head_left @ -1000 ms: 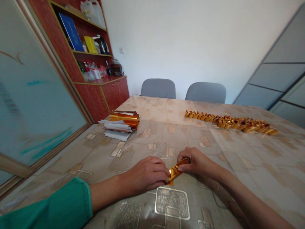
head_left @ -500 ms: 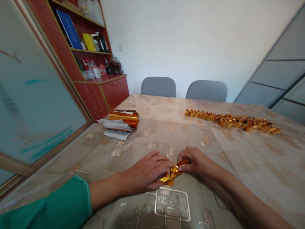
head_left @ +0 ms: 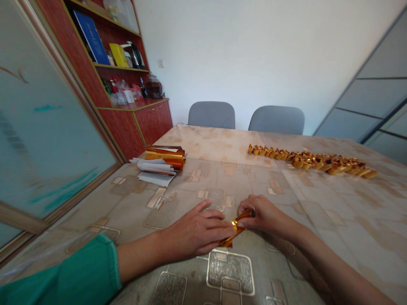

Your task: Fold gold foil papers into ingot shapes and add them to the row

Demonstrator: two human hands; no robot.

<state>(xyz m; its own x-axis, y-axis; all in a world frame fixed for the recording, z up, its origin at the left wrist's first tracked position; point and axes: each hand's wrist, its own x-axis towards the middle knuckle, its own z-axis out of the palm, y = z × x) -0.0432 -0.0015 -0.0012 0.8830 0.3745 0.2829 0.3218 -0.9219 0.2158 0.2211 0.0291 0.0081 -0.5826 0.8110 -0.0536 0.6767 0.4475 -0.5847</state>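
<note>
A piece of shiny gold foil paper (head_left: pixel 226 243), partly folded, lies on the table in front of me. My left hand (head_left: pixel 203 231) rests flat over its left part, fingers stretched out and pressing on it, so much of the paper is hidden. At the upper right end, my right hand (head_left: pixel 259 214) pinches the paper between thumb and bent fingers. Further back on the right stand rows of folded gold foil pieces (head_left: pixel 305 161), packed side by side.
The table (head_left: pixel 203 173) has a patterned cover. At its left lies a curled stack of gold foil sheets (head_left: pixel 165 156) beside white-backed papers (head_left: pixel 156 178). Two grey chairs (head_left: pixel 211 114) stand at the far edge. A red-brown cabinet (head_left: pixel 152 123) is behind, left.
My left hand has flattened, its fingers straightening and sliding right over the foil paper, covering more of it. My right hand keeps its pinch in nearly the same place.
</note>
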